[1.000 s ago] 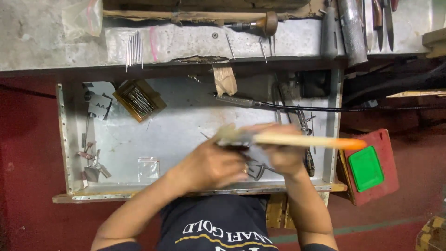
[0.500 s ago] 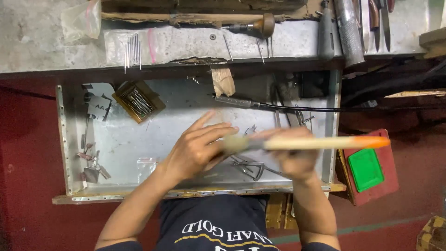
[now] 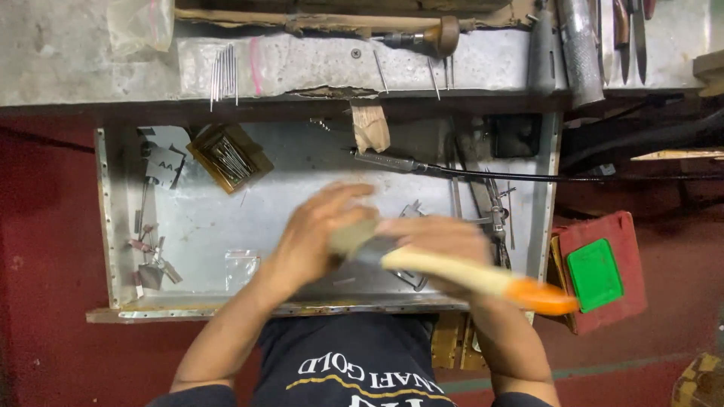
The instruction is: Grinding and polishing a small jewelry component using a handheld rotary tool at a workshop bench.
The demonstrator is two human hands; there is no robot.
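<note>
A paintbrush with a pale wooden handle, an orange tip and light bristles (image 3: 452, 267) is held over the shallow grey metal tray (image 3: 105, 226), low and near its front edge. The right hand (image 3: 437, 241) is wrapped round the metal ferrule end of the handle, fingers closed upon it; the left hand (image 3: 320, 234) is laid against the bristles with fingers spread and blurred, so it cannot be told whether anything is pinched there. The brush is judged light and stiff along the handle, with soft, yielding bristles; it is best gripped near the ferrule, where control is greatest. Compared with half a second earlier, the handle has been tilted so that the orange tip points down to the right, and the left hand has been drawn closer over the bristles. A small cardboard box of thin metal pins (image 3: 230, 157) lies at the tray's back left, a black-cabled tool (image 3: 392, 162) crosses its rear, and a red block bearing a green pad (image 3: 596, 275) sits just beside the tray's right wall.
</note>
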